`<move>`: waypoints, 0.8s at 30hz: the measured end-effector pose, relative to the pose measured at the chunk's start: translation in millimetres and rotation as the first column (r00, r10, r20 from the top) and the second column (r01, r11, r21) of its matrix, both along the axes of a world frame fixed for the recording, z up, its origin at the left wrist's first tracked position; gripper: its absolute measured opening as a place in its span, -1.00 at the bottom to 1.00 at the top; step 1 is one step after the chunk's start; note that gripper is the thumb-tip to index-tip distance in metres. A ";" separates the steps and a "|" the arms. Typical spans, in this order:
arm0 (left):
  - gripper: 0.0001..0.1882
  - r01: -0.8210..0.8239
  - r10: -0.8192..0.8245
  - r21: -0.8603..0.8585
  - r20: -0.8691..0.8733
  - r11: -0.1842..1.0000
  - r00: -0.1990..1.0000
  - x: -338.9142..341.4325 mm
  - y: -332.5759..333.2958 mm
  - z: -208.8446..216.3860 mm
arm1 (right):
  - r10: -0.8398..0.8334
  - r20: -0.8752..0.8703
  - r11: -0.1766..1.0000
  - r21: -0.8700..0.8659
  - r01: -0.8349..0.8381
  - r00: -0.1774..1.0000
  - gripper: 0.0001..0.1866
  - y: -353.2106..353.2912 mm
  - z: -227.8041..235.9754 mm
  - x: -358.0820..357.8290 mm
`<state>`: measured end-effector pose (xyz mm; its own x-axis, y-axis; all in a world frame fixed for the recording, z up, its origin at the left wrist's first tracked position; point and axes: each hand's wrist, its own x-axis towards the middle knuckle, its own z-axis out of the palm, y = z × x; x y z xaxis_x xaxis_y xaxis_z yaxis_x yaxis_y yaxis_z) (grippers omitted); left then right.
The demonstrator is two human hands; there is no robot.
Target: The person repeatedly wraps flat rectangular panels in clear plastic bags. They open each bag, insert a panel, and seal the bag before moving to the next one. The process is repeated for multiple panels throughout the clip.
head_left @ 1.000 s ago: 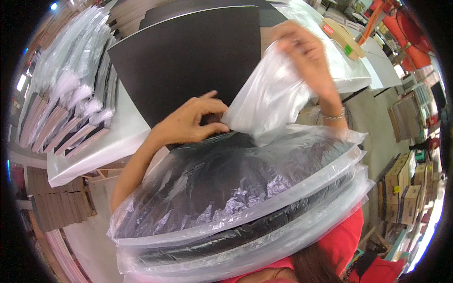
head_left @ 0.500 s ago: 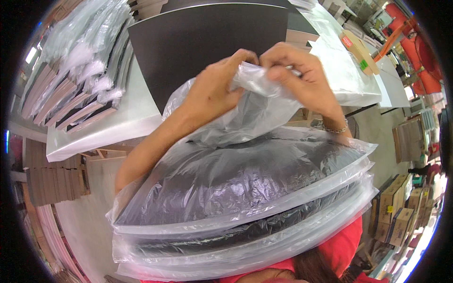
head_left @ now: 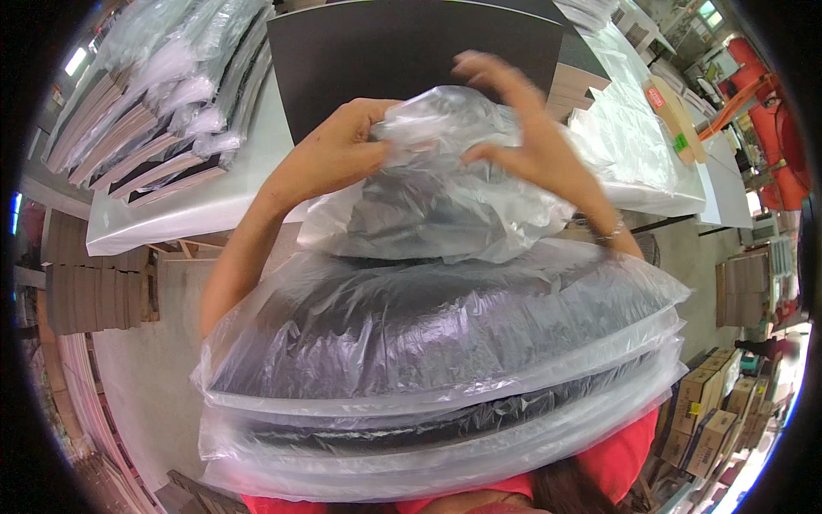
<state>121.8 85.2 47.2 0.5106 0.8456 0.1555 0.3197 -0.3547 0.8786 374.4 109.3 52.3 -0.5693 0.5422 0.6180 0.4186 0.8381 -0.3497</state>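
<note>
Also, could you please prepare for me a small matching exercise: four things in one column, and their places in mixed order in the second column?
Things:
1. crumpled clear plastic
2. bracelet
3. black board
4. cardboard boxes

Places:
A. at the lower right of the picture
B. around the right wrist
C. at the top middle of the picture
D. between the left hand and the right hand

Right pairs: 1-D, 2-B, 3-C, 4-A.
</note>
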 end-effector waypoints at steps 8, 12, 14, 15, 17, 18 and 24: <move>-0.44 -0.061 0.050 -0.086 -0.121 0.994 0.991 -42.4 -17.0 17.8 | -0.028 -0.266 0.891 -0.444 -0.097 0.964 -0.47 1.9 -28.4 -23.7; -0.56 -0.223 0.234 0.103 -0.108 0.969 0.966 -40.8 -26.4 -11.8 | -0.107 -0.244 0.876 -0.483 -0.024 0.964 -0.45 8.8 -33.9 -14.7; -0.63 -0.273 0.271 -0.018 -0.075 0.962 0.960 -46.6 -20.7 -16.1 | -0.129 -0.239 0.884 -0.467 0.003 0.962 -0.45 11.6 -34.8 -12.7; -0.66 -0.290 0.290 -0.006 -0.062 0.957 0.955 -47.0 -19.1 -19.1 | -0.201 -0.191 0.927 -0.355 0.123 0.961 -0.44 13.0 -38.7 -12.4; -0.72 -0.329 0.330 0.019 -0.034 0.944 0.944 -47.9 -17.0 -22.6 | -0.352 -0.125 0.935 -0.097 0.342 0.928 -0.40 16.0 -45.4 -14.0; -0.73 -0.312 0.310 -0.021 -0.070 0.950 0.948 -47.6 -17.0 -21.3 | -0.318 -0.148 0.948 -0.034 0.317 0.936 -0.43 13.8 -43.7 -17.2; -0.73 -0.108 0.163 -0.328 0.148 0.938 0.975 -23.7 -20.2 -24.7 | 0.010 -0.191 0.944 -0.323 -0.072 0.981 -0.60 -28.4 -27.1 -39.7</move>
<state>98.1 65.0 22.6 0.3772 0.9244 -0.0570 0.1810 -0.0132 0.9834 334.7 80.8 25.2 -0.4881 0.7105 0.5069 0.2883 0.6794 -0.6747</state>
